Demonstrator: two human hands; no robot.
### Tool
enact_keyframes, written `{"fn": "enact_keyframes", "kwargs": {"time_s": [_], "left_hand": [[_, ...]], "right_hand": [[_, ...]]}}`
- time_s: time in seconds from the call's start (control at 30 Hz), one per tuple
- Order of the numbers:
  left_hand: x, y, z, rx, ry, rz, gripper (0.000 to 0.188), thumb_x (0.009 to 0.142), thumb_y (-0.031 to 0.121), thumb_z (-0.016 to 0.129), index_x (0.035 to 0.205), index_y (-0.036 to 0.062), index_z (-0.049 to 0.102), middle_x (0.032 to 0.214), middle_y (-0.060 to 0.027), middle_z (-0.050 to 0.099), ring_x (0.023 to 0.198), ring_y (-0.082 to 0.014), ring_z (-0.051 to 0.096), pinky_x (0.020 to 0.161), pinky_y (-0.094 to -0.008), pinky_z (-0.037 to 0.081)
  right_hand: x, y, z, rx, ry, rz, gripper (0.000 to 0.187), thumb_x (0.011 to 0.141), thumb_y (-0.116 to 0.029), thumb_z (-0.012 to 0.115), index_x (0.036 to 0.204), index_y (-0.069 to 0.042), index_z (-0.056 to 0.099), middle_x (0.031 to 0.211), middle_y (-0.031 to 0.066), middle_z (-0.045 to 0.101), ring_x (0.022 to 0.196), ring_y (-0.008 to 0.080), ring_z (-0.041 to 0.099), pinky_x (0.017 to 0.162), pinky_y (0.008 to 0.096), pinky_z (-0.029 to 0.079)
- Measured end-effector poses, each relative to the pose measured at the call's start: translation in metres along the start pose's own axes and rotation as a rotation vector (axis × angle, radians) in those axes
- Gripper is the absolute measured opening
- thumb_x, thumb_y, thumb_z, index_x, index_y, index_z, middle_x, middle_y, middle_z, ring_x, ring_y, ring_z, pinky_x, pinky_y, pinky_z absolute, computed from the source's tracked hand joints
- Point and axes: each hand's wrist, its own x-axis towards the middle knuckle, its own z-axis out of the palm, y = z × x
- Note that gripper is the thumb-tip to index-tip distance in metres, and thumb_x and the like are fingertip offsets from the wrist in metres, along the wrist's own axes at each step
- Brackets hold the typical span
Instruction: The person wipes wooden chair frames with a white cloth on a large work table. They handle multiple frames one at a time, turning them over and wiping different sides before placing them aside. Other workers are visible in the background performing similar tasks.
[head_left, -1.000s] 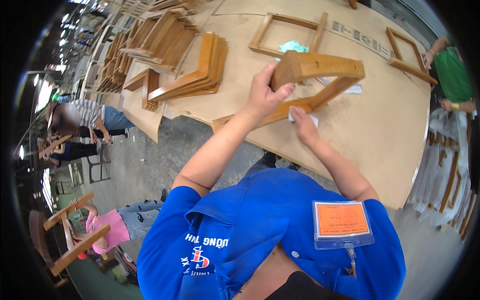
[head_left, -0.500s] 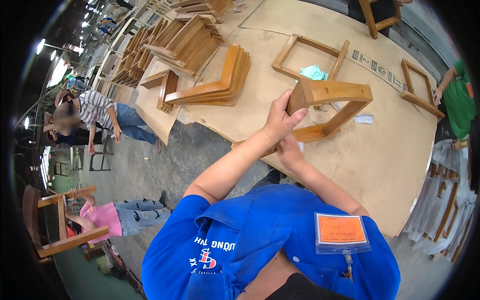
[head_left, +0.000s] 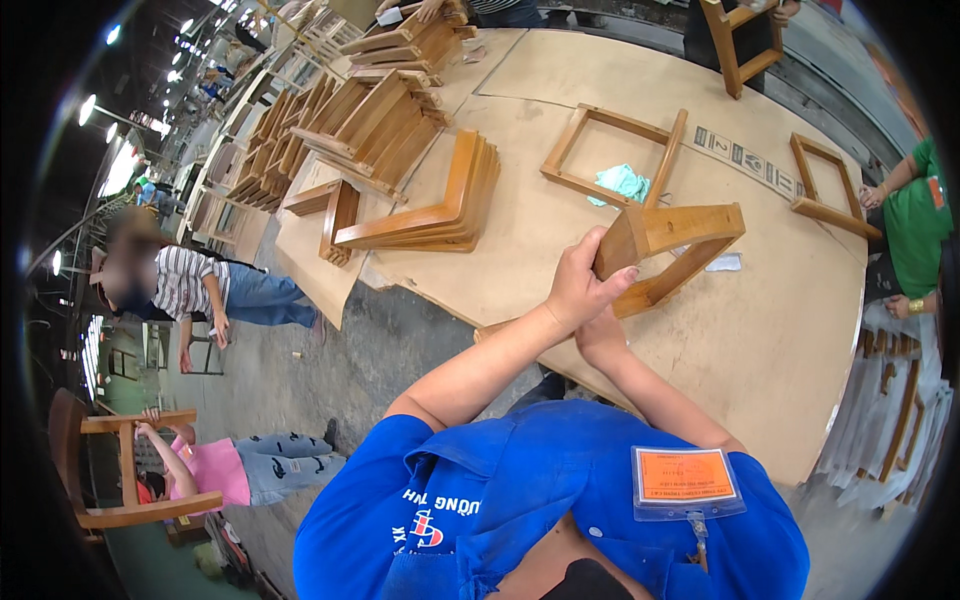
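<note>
My left hand (head_left: 583, 283) is wrapped around one corner of a brown wooden frame (head_left: 690, 230), its thumb lying along the near side. The frame is tilted and held at the table's near edge; a slightly curved rail faces up. Just under the left wrist is my right hand (head_left: 602, 340), close against the frame's near side. Its fingers are hidden behind my left hand and the wood, so what it holds does not show. Beyond the held frame, a crumpled mint-green cloth (head_left: 622, 183) lies beside another wooden frame (head_left: 625, 122). A small whitish piece (head_left: 725, 262) rests to the right.
Stacked L-shaped wooden parts (head_left: 470, 190) and piles of frames (head_left: 370, 130) occupy the table's left. A person in green (head_left: 915, 200) stands at the right by another frame (head_left: 835, 216). A person in pink (head_left: 215, 470) carries a chair frame (head_left: 150, 515) at the left.
My right hand has moved up closer to my left hand, and a white bit beside its fingers is no longer visible. The left hand keeps its grip on the frame. The whole view has shifted slightly.
</note>
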Motion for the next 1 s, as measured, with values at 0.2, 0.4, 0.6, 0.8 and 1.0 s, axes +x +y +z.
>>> {"fn": "enact_keyframes", "kwargs": {"time_s": [0.2,0.4,0.6,0.8,1.0], "left_hand": [[-0.004,-0.004,0.003,-0.036,0.077,0.025,0.043,0.077,0.02,0.071,0.107,-0.0037,0.051,0.083,-0.0154,0.064,0.074,-0.0206,0.063,0.067,-0.0316,0.05],[-0.008,0.0,0.005,-0.082,-0.037,-0.035,0.044,0.082,0.018,0.064,0.117,-0.0033,0.049,0.098,-0.0099,0.06,0.09,-0.0158,0.054,0.081,-0.0303,0.045],[-0.012,0.009,0.009,-0.086,0.041,0.027,0.04,0.078,0.018,0.069,0.107,-0.0039,0.051,0.087,-0.0128,0.063,0.08,-0.0173,0.06,0.073,-0.031,0.049],[-0.016,0.006,0.018,-0.013,0.072,-0.006,0.046,0.079,0.015,0.067,0.115,-0.0076,0.051,0.095,-0.0151,0.063,0.089,-0.022,0.06,0.081,-0.0351,0.049],[-0.017,0.01,0.013,-0.047,0.049,-0.027,0.04,0.079,0.01,0.066,0.113,-0.0037,0.051,0.097,-0.0103,0.061,0.09,-0.0166,0.057,0.081,-0.0312,0.047]], "right_hand": [[0.006,0.036,-0.009,-0.027,0.101,0.532,0.025,0.083,-0.01,0.046,0.088,0.003,0.067,0.092,0.0186,0.061,0.096,0.0347,0.054,0.087,0.0414,0.042],[0.006,0.017,0.047,0.105,0.159,-0.077,0.024,0.081,-0.018,0.052,0.074,-0.002,0.07,0.083,0.0172,0.068,0.087,0.0326,0.06,0.082,0.0424,0.044],[0.01,0.029,-0.022,-0.231,0.06,0.402,0.022,0.082,-0.015,0.051,0.085,-0.004,0.07,0.084,0.016,0.067,0.088,0.0349,0.06,0.082,0.0422,0.045],[-0.014,-0.009,0.029,0.431,0.084,-0.098,0.022,0.08,-0.014,0.054,0.095,-0.002,0.064,0.101,0.0193,0.061,0.099,0.0391,0.053,0.089,0.0431,0.043],[-0.019,0.053,-0.014,0.205,0.054,0.311,0.018,0.083,-0.01,0.05,0.09,0.0,0.062,0.102,0.0201,0.061,0.1,0.0367,0.055,0.087,0.0445,0.045]]}}
